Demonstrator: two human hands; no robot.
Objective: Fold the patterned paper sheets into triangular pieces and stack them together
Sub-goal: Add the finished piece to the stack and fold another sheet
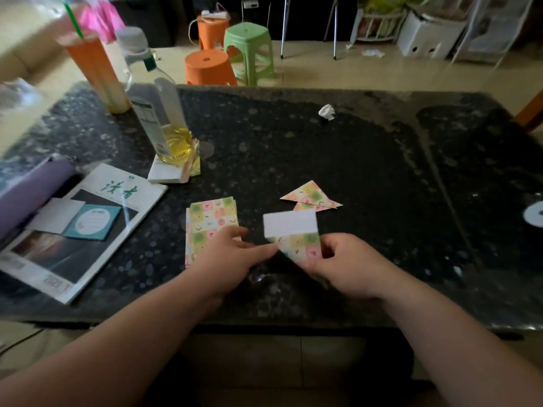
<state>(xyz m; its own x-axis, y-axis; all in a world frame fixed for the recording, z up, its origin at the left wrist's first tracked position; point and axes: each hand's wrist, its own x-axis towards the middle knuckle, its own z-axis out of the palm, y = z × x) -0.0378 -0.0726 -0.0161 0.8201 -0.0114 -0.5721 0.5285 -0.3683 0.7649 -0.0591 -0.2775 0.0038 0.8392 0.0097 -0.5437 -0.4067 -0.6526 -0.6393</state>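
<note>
A patterned paper sheet [296,239] sits between my hands, partly folded, its white back turned up at the top. My right hand [346,265] pinches its lower right part. My left hand [232,254] touches its left corner with straight fingertips. Under my left hand lies a stack of flat patterned sheets [210,223]. Two folded triangular pieces [311,198] lie overlapped just beyond the sheet.
An oil bottle [160,113] stands on a paper block at the back left, beside a tall orange cup [94,69]. A magazine [76,230] and a purple roll [32,189] lie at the left. A crumpled white scrap [327,111] lies far back on the dark stone table [382,171].
</note>
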